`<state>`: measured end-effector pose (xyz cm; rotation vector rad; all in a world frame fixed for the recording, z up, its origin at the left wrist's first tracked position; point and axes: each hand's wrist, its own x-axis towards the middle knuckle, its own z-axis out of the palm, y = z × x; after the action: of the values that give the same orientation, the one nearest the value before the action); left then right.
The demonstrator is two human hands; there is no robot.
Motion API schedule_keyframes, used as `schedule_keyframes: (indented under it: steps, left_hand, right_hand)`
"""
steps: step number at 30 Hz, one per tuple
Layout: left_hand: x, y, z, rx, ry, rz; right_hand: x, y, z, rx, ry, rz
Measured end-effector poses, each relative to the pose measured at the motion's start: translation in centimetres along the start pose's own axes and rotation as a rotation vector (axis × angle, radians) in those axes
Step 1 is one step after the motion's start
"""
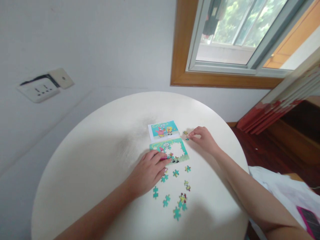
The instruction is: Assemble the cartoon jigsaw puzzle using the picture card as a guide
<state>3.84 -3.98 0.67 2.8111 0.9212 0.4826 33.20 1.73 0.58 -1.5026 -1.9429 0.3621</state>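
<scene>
A partly assembled jigsaw puzzle point(186, 157) lies on the white table, with a gap in its upper right area. My left hand point(150, 170) rests with outstretched fingers over the puzzle's lower left part and hides some of it. To the right of the puzzle, my right hand point(203, 139) pinches a small puzzle piece point(187, 138) at the tabletop. Another loose piece point(185, 132) lies just beyond those fingertips. Behind the puzzle is a reference picture point(163, 130) showing pink and yellow cartoon figures.
Several loose teal and yellow pieces point(177, 213) are scattered on the near side of the round white table point(95, 160). A wall with a socket point(41, 89) stands at the left, and a window point(225, 36) is behind. White cloth point(277, 190) and a pink-edged object point(310, 220) lie at right.
</scene>
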Motion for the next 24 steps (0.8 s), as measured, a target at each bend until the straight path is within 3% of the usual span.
schedule_keyframes:
  steps: [4,10,13,16,17,20,22,24]
  left_hand:
    - [0.1,0.0,0.0,-0.006,0.003,0.001]
    - [0.1,-0.1,0.0,-0.019,-0.016,-0.002]
    - [0.1,-0.2,-0.1,-0.045,-0.01,0.003]
    - [0.0,-0.4,-0.4,-0.074,0.009,0.001]
    - [-0.1,-0.4,-0.5,-0.08,0.018,0.0]
    - [-0.1,-0.6,-0.7,-0.09,0.051,0.006]
    - [-0.2,-0.6,-0.9,-0.091,0.064,0.019]
    - [-0.3,-0.6,-1.2,-0.085,0.074,0.028]
  right_hand:
    - [0.0,1.3,-0.6,-0.242,-0.077,0.119]
    - [-0.3,0.6,-0.4,-0.408,-0.069,0.095]
    - [-0.3,0.0,-0.9,-0.418,-0.036,0.074]
    - [-0.7,-1.6,-1.8,-0.235,-0.071,-0.096]
    - [-1.0,-2.4,-2.1,-0.108,-0.155,-0.19]
    - [-2.4,-5.3,-2.5,0.221,-0.579,-0.414]
    - [-3.6,-7.2,-2.3,0.279,-0.841,-0.553]
    - [-4.7,-8.6,-1.8,0.244,-0.97,-0.647]
